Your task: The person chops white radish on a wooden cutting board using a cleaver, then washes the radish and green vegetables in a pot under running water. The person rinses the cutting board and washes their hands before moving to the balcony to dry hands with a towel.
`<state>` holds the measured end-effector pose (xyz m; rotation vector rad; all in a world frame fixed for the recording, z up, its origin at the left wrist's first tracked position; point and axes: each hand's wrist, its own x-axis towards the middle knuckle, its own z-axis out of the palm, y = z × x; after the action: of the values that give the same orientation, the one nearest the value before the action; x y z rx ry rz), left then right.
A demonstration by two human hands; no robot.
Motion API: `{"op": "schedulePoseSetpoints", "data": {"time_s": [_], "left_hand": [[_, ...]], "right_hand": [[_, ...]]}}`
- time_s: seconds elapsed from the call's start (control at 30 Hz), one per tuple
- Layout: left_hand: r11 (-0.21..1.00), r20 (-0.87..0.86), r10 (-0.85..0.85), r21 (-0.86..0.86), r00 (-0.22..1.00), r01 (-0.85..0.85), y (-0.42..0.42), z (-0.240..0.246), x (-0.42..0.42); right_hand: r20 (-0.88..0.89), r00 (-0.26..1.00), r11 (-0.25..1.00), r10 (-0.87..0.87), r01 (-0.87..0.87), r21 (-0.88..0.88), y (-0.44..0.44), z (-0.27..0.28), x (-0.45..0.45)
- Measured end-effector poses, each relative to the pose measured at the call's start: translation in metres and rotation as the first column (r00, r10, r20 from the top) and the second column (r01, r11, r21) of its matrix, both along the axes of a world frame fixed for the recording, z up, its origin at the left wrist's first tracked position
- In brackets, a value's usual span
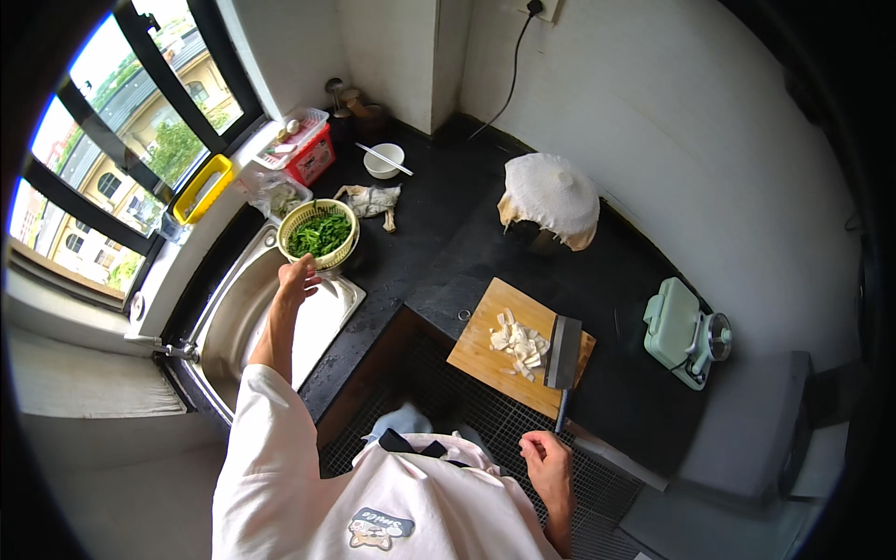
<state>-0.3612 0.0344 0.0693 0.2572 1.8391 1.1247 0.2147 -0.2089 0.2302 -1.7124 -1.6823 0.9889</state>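
Observation:
My left hand [299, 281] reaches out over the sink's far rim, its fingers loosely apart. The fingertips overlap the near edge of a cream plastic colander [283, 240]; whether they touch it is unclear. Chopped green leafy vegetables [320, 235] fill the colander. My right hand [548, 465] hangs in front of the counter with curled fingers and nothing visible in it. Just beyond that hand lies a wooden cutting board [483, 343] bearing pale sliced pieces of food [519, 341]. A cleaver [562, 353] rests across the board's right side, its handle past the near edge.
A stainless steel sink [234, 336] is at left. Behind it are a crumpled cloth [371, 201], a white bowl [383, 161] with chopsticks and a red basket [312, 157]. A white cloth [553, 196] covers something near the wall. A pale green appliance [675, 329] stands at right.

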Motion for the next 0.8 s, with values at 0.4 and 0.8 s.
{"op": "schedulePoseSetpoints", "data": {"time_s": [0.4, 0.8], "left_hand": [[0.959, 0.045, 0.176, 0.219, 0.983, -0.182, 0.018, 0.009, -0.018], [0.942, -0.100, 0.110, 0.328, 0.989, -0.072, 0.004, 0.043, -0.029]], "right_hand": [[0.122, 0.990, 0.991, 0.075, -0.088, 0.104, 0.037, 0.008, -0.034], [0.156, 0.978, 0.989, 0.136, -0.143, 0.035, 0.054, 0.004, -0.035]]}}
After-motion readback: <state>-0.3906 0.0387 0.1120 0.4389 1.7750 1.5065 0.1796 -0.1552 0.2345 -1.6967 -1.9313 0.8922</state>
